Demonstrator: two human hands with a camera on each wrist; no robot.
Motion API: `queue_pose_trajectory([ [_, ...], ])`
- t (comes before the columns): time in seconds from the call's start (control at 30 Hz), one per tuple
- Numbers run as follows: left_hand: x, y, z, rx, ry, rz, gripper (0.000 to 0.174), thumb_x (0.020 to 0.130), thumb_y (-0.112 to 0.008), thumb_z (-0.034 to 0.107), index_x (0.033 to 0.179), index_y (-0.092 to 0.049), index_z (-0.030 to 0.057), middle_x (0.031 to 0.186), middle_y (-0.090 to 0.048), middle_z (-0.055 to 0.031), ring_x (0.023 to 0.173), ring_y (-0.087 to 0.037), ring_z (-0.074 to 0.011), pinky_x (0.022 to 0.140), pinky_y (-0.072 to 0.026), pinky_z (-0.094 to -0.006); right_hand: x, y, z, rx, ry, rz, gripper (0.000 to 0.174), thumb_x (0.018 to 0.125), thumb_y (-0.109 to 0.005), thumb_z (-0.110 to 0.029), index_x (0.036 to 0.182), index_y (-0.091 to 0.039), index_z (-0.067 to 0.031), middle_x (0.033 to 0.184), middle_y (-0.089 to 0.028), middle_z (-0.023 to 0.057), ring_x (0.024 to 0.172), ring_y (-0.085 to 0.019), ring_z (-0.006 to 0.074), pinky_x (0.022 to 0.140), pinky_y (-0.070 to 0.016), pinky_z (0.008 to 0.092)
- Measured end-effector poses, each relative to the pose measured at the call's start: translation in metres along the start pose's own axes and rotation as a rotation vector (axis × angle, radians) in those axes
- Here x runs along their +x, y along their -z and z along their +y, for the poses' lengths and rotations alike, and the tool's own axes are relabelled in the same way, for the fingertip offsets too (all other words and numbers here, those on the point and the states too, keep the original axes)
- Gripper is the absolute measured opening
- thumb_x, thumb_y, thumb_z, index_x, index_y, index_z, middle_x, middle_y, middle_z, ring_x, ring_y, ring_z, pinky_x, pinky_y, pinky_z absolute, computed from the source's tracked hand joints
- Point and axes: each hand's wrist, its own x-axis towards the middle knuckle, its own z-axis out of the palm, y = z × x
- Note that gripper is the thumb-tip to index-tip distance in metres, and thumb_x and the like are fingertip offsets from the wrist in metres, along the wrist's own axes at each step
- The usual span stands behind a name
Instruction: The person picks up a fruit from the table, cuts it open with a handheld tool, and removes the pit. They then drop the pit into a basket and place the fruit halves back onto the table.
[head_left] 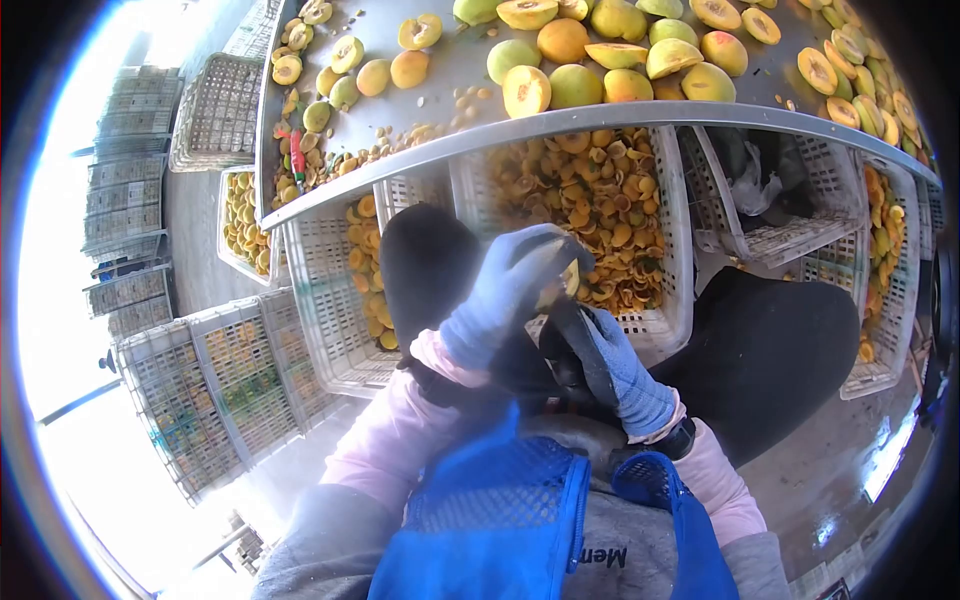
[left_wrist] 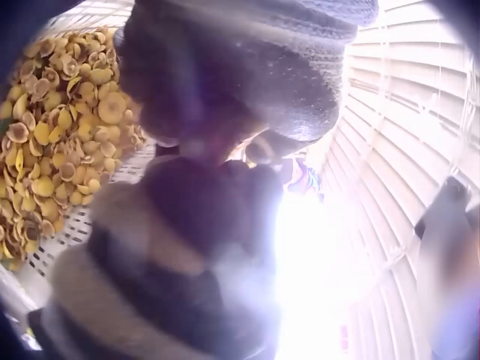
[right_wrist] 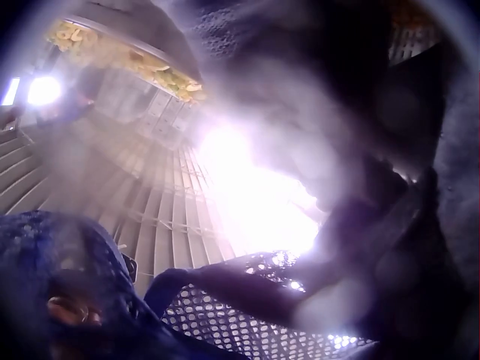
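Observation:
In the head view my left hand, in a light blue knit glove with a dark palm, curls round a yellow peach piece in front of my lap. Its fingers hide most of the piece. Just below and right of it is my right hand, gloved the same way, its fingertips close to the peach. Whatever lies within the right hand is hidden; I cannot tell if it holds a tool. A gloved hand fills the upper middle of the left wrist view, while glare and dark blur cover much of the right wrist view.
A metal table in front carries whole and halved peaches, loose pits and a red-handled tool. Beneath its edge, a white crate holds many small peach pieces. More crates stand to the left and right.

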Motion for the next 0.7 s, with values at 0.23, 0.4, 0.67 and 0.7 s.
queue_pose_trajectory([
  [0.23, 0.003, -0.017, -0.006, -0.110, 0.007, 0.166, 0.021, 0.088, -0.055, 0.016, 0.094, -0.063, -0.0023, 0.080, -0.061, -0.0067, 0.066, -0.055, -0.0117, 0.060, -0.0441, -0.0228, -0.005, 0.005, -0.013, 0.451, -0.370, -0.160, 0.042, 0.093, -0.055, -0.047, 0.101, -0.056, -0.0055, 0.063, -0.049, -0.0035, 0.046, -0.041, 0.0042, 0.040, -0.0311, 0.0197],
  [0.4, 0.003, -0.009, -0.007, -0.150, 0.075, 0.014, 0.024, 0.091, -0.054, 0.022, 0.094, -0.065, 0.0009, 0.077, -0.057, 0.0004, 0.063, -0.049, -0.0065, 0.055, -0.0387, -0.0213, -0.006, -0.009, -0.022, 0.268, -0.271, -0.006, 0.046, 0.095, -0.049, -0.052, 0.085, -0.052, -0.0069, 0.054, -0.038, -0.0033, 0.037, -0.030, 0.0050, 0.034, -0.0227, 0.0203],
  [0.67, -0.001, -0.013, -0.005, -0.311, 0.205, 0.053, 0.038, 0.091, -0.045, 0.025, 0.106, -0.062, -0.0051, 0.096, -0.065, -0.0117, 0.090, -0.062, -0.0174, 0.083, -0.0480, -0.0292, -0.006, -0.006, -0.019, 0.634, -0.377, -0.152, 0.045, 0.098, -0.044, -0.048, 0.086, -0.053, -0.0056, 0.053, -0.037, -0.0030, 0.035, -0.028, 0.0044, 0.030, -0.0220, 0.0179],
  [0.7, 0.001, -0.011, 0.000, -0.403, 0.262, 0.025, 0.039, 0.091, -0.045, 0.028, 0.106, -0.062, -0.0045, 0.094, -0.065, -0.0107, 0.089, -0.062, -0.0170, 0.082, -0.0479, -0.0290, -0.005, -0.004, -0.018, 0.660, -0.369, -0.163, 0.044, 0.098, -0.044, -0.047, 0.087, -0.054, -0.0053, 0.054, -0.038, -0.0027, 0.035, -0.028, 0.0041, 0.030, -0.0223, 0.0176],
])
